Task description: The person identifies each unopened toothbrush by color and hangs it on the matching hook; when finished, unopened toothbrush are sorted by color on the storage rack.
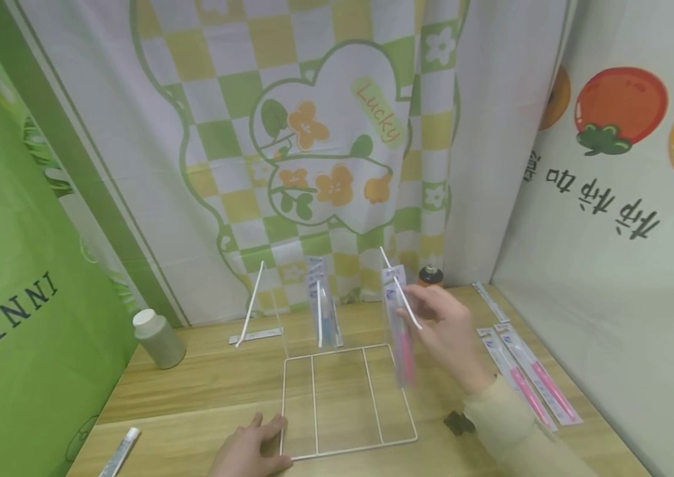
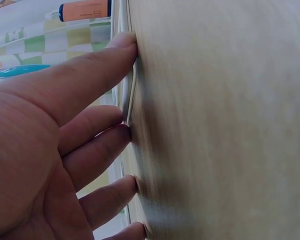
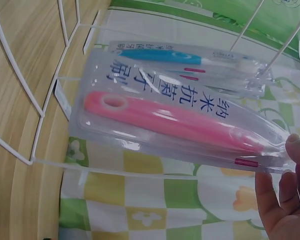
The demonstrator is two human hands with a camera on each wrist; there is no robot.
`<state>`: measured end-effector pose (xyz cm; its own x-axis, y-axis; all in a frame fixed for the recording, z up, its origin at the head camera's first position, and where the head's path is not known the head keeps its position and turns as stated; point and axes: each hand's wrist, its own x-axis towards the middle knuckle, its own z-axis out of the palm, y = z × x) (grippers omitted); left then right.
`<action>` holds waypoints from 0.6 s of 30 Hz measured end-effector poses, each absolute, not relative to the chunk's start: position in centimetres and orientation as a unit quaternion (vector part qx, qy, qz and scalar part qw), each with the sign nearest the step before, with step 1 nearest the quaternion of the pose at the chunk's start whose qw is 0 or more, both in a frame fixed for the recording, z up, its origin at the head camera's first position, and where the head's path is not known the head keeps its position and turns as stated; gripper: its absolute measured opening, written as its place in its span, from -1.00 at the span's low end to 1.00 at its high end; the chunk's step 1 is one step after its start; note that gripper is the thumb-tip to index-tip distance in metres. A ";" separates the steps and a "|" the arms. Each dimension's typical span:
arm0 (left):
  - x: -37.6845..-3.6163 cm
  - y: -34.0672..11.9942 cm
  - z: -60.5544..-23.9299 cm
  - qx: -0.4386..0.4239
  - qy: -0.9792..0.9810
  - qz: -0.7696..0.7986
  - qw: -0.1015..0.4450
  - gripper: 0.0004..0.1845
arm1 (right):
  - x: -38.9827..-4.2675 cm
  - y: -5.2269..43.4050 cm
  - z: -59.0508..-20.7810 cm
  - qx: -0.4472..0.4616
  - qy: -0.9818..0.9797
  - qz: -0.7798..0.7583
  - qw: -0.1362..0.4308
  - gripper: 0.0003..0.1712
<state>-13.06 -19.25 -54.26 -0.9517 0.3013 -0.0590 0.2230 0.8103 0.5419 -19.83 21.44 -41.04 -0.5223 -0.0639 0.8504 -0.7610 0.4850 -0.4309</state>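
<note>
A white wire rack (image 1: pixel 315 404) stands on the wooden table, with prongs sticking out at its top. My left hand (image 1: pixel 247 450) rests at the rack's front left corner, its fingertips (image 2: pixel 122 40) touching the base wire and the tabletop. With thumb and fingers my right hand (image 1: pixel 444 328) pinches the upper part of a packaged pink toothbrush (image 3: pixel 175 122), which hangs upright at the right prong (image 1: pixel 408 303). Whether the prong passes through the package's hole, I cannot tell. Packaged blue toothbrushes (image 1: pixel 326 318) hang at the middle prong. The left prong (image 1: pixel 251 301) carries nothing.
Two packaged pink toothbrushes (image 1: pixel 542 377) lie at the table's right. A grey bottle with a white cap (image 1: pixel 159 341) stands on the left, a tube (image 1: pixel 118 454) nearer. Behind the right hand is a dark-capped bottle (image 1: pixel 430 275). A black object (image 1: pixel 458 423) lies near the right sleeve.
</note>
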 end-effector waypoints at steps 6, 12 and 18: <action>-13.0 -19.2 -54.4 0.143 0.948 0.273 0.074 -0.15 | -22.1 20.7 -41.3 0.248 -0.757 0.424 0.432 -0.55; -13.0 -19.2 -54.4 0.140 0.948 0.274 0.076 -0.15 | -24.2 20.0 -41.8 0.236 -0.745 0.441 0.441 -0.57; -13.0 -19.2 -54.4 0.137 0.949 0.274 0.073 -0.16 | -26.0 19.7 -42.4 0.228 -0.741 0.445 0.448 -0.55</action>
<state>-12.99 -19.22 -54.38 -0.9518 0.3001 -0.0628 0.2204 0.8119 0.5406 -25.98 19.70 -42.38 -0.4947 0.0601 0.8670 -0.7366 0.5005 -0.4550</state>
